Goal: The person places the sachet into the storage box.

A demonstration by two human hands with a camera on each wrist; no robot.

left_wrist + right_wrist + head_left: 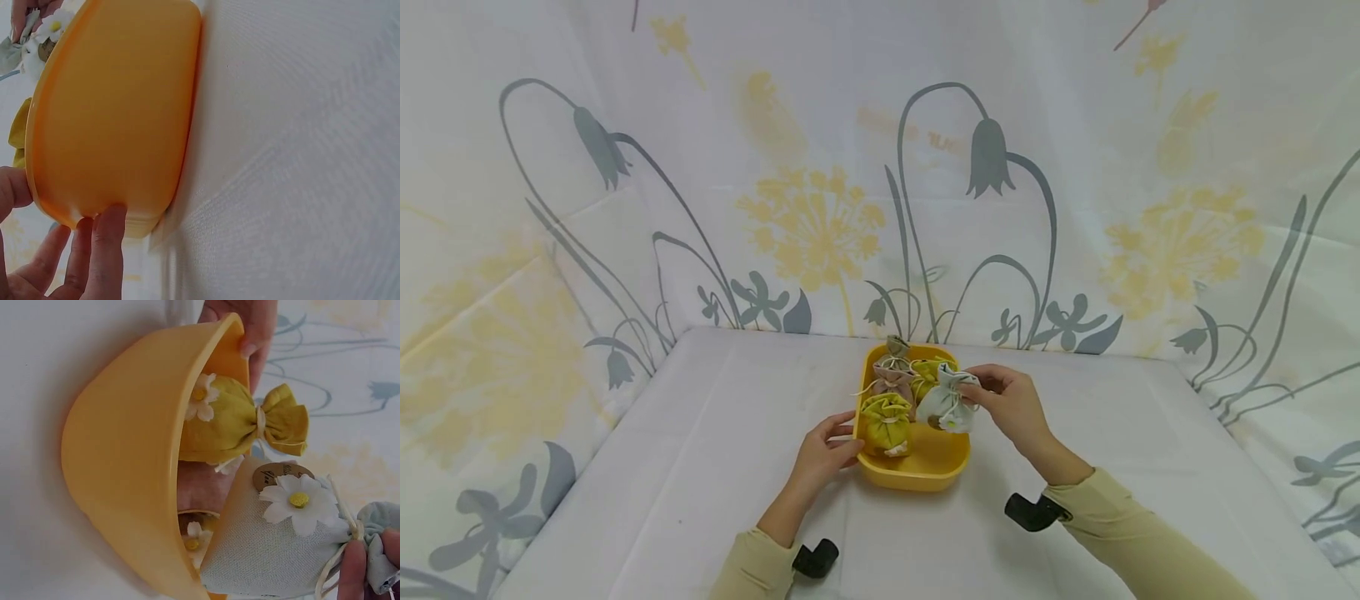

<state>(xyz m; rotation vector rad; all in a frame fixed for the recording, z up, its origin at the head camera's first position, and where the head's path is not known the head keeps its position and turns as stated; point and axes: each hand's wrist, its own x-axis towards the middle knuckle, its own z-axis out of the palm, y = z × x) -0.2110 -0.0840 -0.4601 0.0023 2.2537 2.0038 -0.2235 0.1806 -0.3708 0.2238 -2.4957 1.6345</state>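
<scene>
covering the surface (700,467) is a white cloth, and a yellow tub (925,467) sits on it holding small sachets. left hand (823,454) rests on the tub's near-left rim, grip loosely spread. right hand (1011,404) pinches the pale green sachet (947,404) by its neck above the tub's right side.

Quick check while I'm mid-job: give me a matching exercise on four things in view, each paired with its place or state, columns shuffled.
Things:
1. pale sachet
2. yellow sachet
3. tray
4. pink sachet

Place or state:
A. on the table, steadied by the left hand
B. pinched at its neck by the right hand
C. at the tray's far end
D. in the tray, nearest the left hand

Pairs: 1-B, 2-D, 3-A, 4-C
</scene>
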